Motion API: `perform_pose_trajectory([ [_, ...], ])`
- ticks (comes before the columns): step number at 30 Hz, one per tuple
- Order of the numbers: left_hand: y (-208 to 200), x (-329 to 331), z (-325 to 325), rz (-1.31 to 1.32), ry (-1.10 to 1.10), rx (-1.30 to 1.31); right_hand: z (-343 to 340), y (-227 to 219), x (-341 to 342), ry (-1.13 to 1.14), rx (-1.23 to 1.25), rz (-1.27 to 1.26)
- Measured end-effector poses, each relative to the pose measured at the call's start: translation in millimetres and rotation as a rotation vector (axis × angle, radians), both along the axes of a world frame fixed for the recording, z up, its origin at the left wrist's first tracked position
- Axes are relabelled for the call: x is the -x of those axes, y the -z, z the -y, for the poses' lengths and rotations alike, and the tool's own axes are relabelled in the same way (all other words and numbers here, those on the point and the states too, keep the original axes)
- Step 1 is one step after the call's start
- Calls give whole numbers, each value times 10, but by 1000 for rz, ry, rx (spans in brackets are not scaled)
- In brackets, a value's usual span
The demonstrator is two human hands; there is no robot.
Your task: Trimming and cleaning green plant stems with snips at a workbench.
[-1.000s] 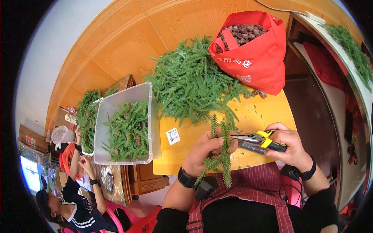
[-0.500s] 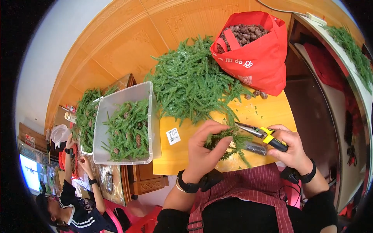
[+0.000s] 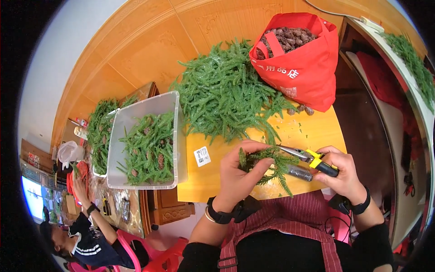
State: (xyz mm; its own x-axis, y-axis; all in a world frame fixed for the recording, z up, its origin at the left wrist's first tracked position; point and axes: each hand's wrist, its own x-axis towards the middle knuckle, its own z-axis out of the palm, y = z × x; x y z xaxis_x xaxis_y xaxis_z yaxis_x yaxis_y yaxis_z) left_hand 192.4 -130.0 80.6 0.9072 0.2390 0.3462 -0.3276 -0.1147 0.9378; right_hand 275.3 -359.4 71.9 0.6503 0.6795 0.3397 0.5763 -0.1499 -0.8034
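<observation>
Between the thumb and fingers of my left hand (image 3: 247, 167) is a green artificial pine sprig (image 3: 276, 166), its needles fanning to the right. My right hand (image 3: 340, 172) grips a pair of pliers (image 3: 315, 159) with yellow and black handles. The long metal jaws reach left to the upper side of the sprig; whether they pinch a stem I cannot tell. Just below the pliers lies a dark grey cylinder (image 3: 299, 172), perhaps a roll of wire, partly hidden by the sprig. Behind my hands rises a large heap of green sprigs (image 3: 226, 95).
A red bag (image 3: 299, 75) full of pine cones (image 3: 290, 40) stands at the back right, with a few loose cones (image 3: 301, 109) beside it. On the left, a clear bin (image 3: 142, 186) holds sprigs with cones. A white label (image 3: 202, 156) lies on the yellow table (image 3: 317, 131). Far left, a co-worker (image 3: 93, 242) sits.
My hands and the sprig have hardly moved; the pliers sit marginally lower. The co-worker has shifted an arm and now holds up a green piece.
</observation>
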Motion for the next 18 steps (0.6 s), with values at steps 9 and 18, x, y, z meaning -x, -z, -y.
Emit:
perform_pose_trajectory([
  [9, 14, -16, -36, 23, 37, -13, -21, -49, 15, 11, -19, 19],
  [18, 49, -147, -151, 184, 110, -134, 37, -90, -40, -62, 3, 69],
])
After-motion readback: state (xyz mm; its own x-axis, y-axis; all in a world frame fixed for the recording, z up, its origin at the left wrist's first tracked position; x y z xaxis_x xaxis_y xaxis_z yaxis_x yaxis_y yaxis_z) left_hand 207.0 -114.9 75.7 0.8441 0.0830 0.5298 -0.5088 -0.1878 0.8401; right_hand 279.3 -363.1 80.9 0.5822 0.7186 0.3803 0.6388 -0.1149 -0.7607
